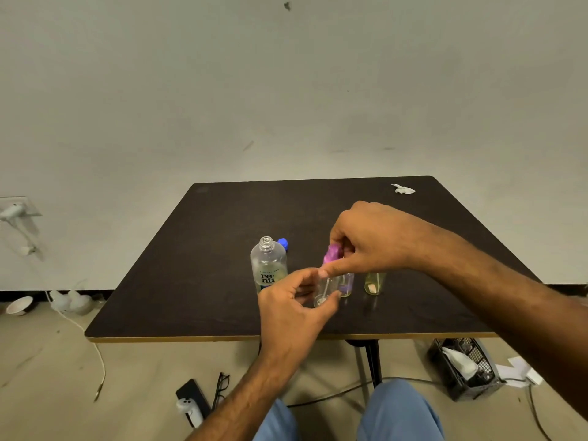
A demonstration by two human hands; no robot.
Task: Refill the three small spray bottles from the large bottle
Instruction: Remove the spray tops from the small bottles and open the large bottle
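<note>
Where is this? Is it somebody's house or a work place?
Probably a plain workroom, not a home: one dark table against a bare wall, cables trailing over the floor, and a black crate of scraps.

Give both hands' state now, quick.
Left hand: closed on the clear spray bottle.
Right hand: closed on the pink spray head.

free room: we see lots of bare dark table (197, 275) on our left and at the back | in the way: big open bottle (269, 265) with blue cap (283, 243) just behind, two little bottles (359, 283) side by side, both our hands bunched between them | far corner: white tissue (403, 189)
</note>
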